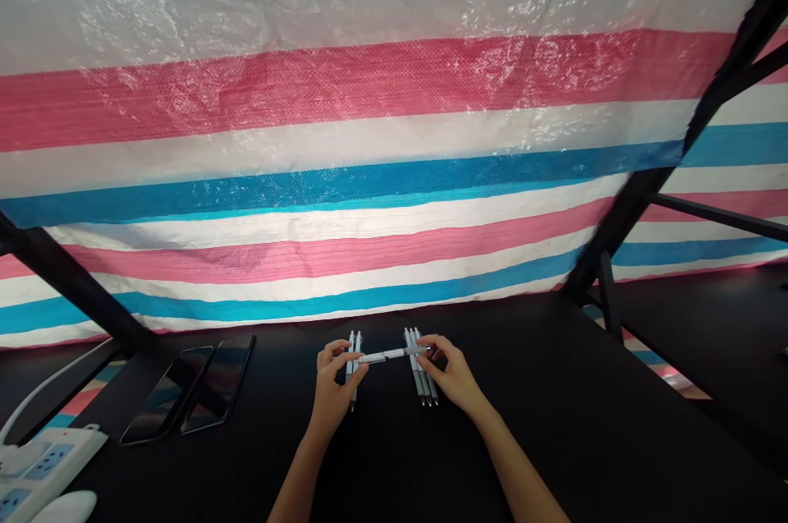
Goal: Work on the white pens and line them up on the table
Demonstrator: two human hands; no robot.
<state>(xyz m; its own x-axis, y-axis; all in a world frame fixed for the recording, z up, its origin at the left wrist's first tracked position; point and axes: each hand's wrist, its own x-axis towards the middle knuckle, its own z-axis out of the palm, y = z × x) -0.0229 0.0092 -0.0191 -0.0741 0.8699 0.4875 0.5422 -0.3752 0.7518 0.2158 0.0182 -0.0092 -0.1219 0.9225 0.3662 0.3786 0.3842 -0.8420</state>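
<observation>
Pinching opposite ends of one white pen (387,355), left hand (332,388) and right hand (453,376) fingertips; barrel print too small to read.

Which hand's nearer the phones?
Left. The left hand is right of the phones, apart from them, gripping one end of the pen. The right hand grips the other end, farther right.

Power strip (38,461) cut off left — pen (391,355) ends covered.

Both hands, left (336,383) and right (449,371), hold one white pen (391,355) crosswise above a black table (554,424).
</observation>
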